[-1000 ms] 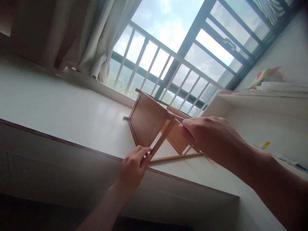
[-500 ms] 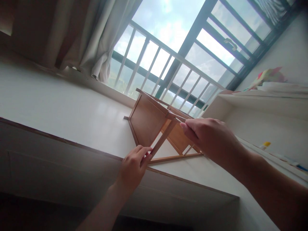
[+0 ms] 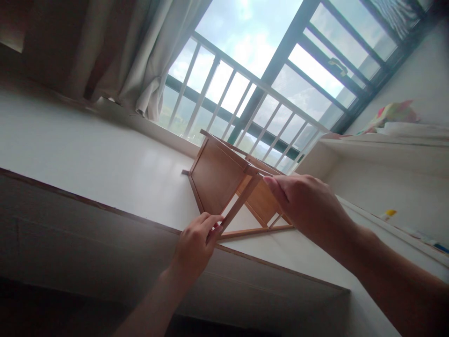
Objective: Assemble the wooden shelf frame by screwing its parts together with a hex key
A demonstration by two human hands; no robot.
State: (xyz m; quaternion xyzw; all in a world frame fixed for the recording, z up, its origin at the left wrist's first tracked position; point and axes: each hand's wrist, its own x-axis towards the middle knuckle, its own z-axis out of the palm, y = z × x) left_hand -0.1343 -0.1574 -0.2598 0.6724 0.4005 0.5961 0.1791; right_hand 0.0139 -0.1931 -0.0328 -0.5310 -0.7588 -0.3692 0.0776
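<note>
A small brown wooden rack (image 3: 219, 175) with panelled sides and slim bars rests tilted on the white surface. My left hand (image 3: 196, 238) pinches the lower end of its near bar (image 3: 240, 203) between thumb and fingers, close to the surface's front edge. At the upper corner of the rack, my right hand (image 3: 298, 194) is closed round a thin metal-shafted tool (image 3: 260, 175). The shaft's tip meets the wood by the joint there. My fist hides the rest of the tool, so its exact kind does not show.
The white surface (image 3: 105, 154) ends in a dark-edged front drop. Behind stand a white railing (image 3: 228, 56) and a dark-framed window. A grey curtain (image 3: 150, 70) hangs at left. To the right, a white shelf (image 3: 382, 140) carries cloth; a yellow-capped item (image 3: 389, 214) lies below.
The view has shifted very slightly. Both hands keep their places on the rack and the tool, with the right wrist turned a little.
</note>
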